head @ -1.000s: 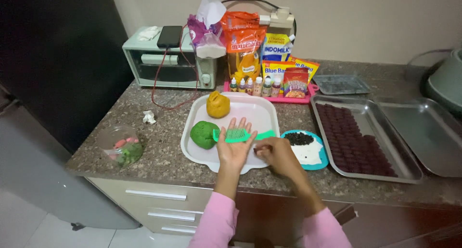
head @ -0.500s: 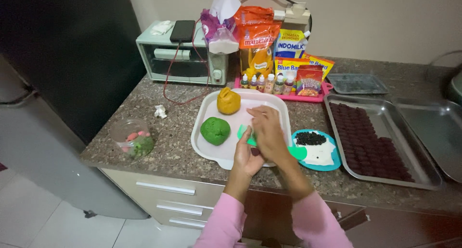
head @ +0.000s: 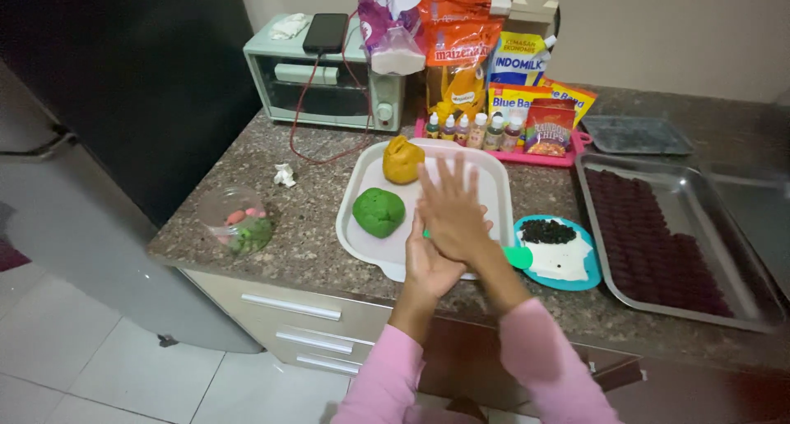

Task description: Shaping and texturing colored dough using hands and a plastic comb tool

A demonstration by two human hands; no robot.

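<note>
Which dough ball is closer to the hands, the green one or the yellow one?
The green ball. It sits right beside the hands on the white tray; the yellow ball is farther back.
</note>
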